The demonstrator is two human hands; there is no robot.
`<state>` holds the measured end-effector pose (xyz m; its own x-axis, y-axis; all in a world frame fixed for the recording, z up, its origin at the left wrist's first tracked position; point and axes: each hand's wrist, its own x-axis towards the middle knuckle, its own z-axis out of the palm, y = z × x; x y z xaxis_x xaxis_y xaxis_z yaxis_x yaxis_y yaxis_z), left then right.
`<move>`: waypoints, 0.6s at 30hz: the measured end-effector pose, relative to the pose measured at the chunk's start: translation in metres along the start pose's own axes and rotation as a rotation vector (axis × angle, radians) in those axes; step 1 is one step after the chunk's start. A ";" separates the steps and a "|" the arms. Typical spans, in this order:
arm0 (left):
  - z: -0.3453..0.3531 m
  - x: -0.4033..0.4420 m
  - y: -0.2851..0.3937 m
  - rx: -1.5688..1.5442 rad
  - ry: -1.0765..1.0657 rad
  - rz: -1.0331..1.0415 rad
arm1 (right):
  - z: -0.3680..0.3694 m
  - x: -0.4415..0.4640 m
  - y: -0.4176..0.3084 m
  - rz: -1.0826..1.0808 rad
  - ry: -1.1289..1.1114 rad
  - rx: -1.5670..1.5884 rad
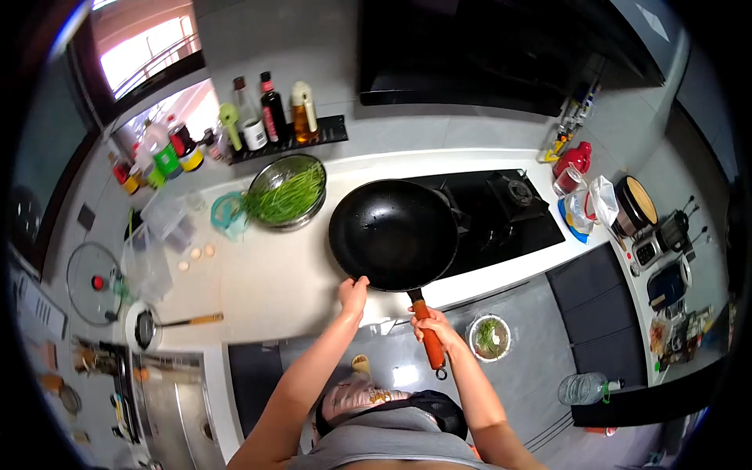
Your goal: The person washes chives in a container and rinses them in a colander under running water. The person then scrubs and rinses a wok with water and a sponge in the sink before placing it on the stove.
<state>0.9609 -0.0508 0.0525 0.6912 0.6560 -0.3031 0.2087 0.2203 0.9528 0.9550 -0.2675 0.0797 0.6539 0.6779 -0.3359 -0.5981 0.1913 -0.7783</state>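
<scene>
A black wok [395, 231] with a few wet spots inside is in the middle of the head view, over the counter and the left part of the black gas stove [505, 223]. My right hand [439, 327] is wrapped round its red-brown wooden handle [432, 348]. At the near left of the rim, my left hand [354, 296] is closed on the edge, its fingers partly hidden. Whether the wok's base touches anything is hidden. Left of it stands a metal bowl [301, 219] heaped with long green vegetables [288, 196].
Several eggs [196, 254] lie on the counter [258, 290] near clear plastic containers [149, 262]. Bottles [272, 110] line a black wall shelf [333, 131]. A sink [172, 407] is at lower left. On the floor stands a white bin [488, 338] holding green scraps. A range hood [470, 59] overhangs the stove.
</scene>
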 end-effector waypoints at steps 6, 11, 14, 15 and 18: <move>0.073 0.054 0.026 0.067 -0.142 0.045 | -0.033 0.036 -0.040 -0.091 0.105 0.031; 0.132 0.092 0.018 0.056 -0.174 0.090 | -0.067 0.056 -0.076 -0.104 0.144 0.027; 0.159 0.104 0.019 0.143 -0.150 0.052 | -0.089 0.066 -0.097 -0.102 0.143 -0.005; 0.168 0.106 0.019 0.147 -0.134 0.046 | -0.096 0.067 -0.106 -0.089 0.144 -0.006; 0.195 0.108 0.016 0.130 -0.092 0.061 | -0.125 0.076 -0.122 -0.036 0.111 0.013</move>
